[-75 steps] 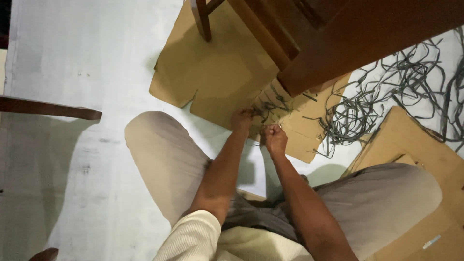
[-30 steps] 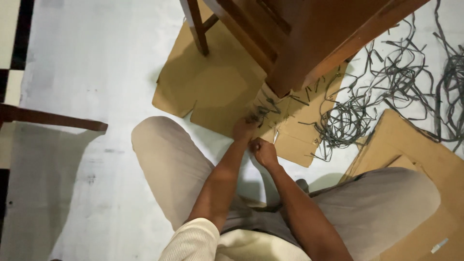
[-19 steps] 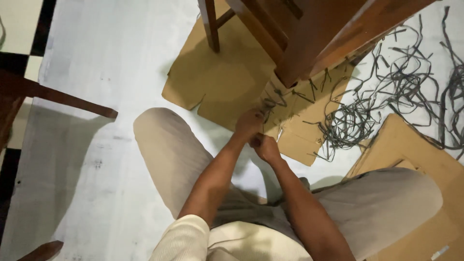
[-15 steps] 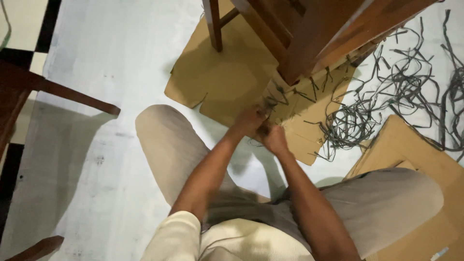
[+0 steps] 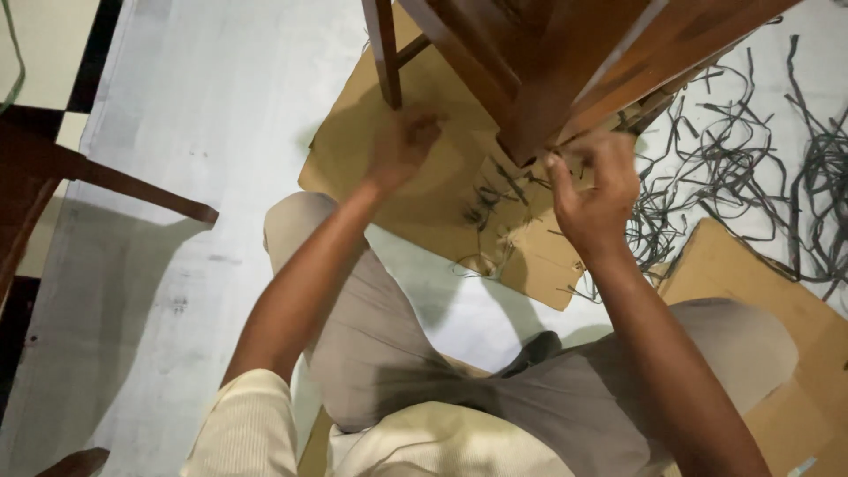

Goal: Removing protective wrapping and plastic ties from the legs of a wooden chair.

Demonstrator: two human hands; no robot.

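I see my right hand (image 5: 594,190) pinched shut by the chair leg (image 5: 539,124) at upper centre (strand unseen); left hand (image 5: 405,141), blurred, grip unclear.

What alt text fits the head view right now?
A seated person's left hand and right hand are raised apart beneath a wooden chair, above flattened cardboard on the floor; dark loose strips lie tangled to the right.

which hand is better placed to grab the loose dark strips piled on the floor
Probably the right hand: it is raised just beside the tangle of dark strips. The left hand hovers over the flat cardboard, farther away.
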